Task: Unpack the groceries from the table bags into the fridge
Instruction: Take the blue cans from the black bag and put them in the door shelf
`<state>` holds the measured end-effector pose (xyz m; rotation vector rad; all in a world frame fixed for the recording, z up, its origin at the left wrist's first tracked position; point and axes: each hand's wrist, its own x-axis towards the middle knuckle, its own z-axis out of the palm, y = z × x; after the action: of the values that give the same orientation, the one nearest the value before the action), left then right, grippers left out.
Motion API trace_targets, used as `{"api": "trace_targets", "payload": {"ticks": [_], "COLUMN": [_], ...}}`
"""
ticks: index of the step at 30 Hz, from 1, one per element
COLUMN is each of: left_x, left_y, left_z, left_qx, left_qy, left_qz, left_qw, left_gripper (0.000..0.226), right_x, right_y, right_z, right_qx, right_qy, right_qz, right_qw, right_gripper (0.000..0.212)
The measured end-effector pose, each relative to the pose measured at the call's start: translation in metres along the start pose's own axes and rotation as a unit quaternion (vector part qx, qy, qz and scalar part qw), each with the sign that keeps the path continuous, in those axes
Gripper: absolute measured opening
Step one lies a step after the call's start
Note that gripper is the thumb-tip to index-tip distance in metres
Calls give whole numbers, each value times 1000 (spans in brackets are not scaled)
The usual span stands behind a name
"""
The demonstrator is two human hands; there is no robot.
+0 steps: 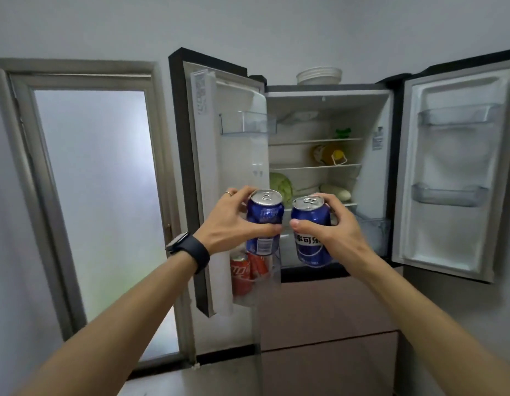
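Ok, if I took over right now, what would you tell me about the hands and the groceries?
Left hand grips the left blue metal can, held upright. Right hand grips the right blue metal can, also upright. Both are in front of the open white fridge.
Done: red metal cans stand in the clear plastic bin low on the open left door. A round green cabbage and a yellow plastic bottle are on the shelves.
Left: put both blue cans inside. The table bags are out of view, so I cannot tell what remains in them.

A frosted glass door (96, 195) stands left of stacked white bowls (319, 75).
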<state>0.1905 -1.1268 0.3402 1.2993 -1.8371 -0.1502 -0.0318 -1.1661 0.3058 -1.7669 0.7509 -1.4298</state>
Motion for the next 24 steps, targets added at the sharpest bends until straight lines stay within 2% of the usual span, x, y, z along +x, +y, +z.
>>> {"api": "trace_targets", "payload": {"ticks": [3, 7, 11, 16, 20, 24], "left_x": [48, 93, 118, 140, 165, 183], "left_y": [-9, -23, -38, -51, -51, -57], "left_z": [-13, -18, -6, 11, 26, 36], "left_qx": [102, 194, 237, 312, 403, 388], "left_qy": [62, 136, 172, 159, 116, 97], "left_qz": [10, 3, -45, -115, -231, -346], "left_qw": [993, 971, 955, 930, 878, 849], "left_gripper": [82, 75, 74, 74, 66, 56], "right_x": [52, 108, 158, 220, 259, 286], "right_y": [5, 18, 43, 80, 102, 123], "right_z": [-9, -12, -7, 10, 27, 47], "right_qx": [-56, -84, -70, -23, -37, -85], "right_qy": [5, 6, -5, -54, -110, -191], "right_qz": [-43, -78, -97, -87, -91, -76], "right_qw": [997, 993, 993, 994, 989, 975], "right_gripper": [59, 65, 67, 70, 71, 69]}}
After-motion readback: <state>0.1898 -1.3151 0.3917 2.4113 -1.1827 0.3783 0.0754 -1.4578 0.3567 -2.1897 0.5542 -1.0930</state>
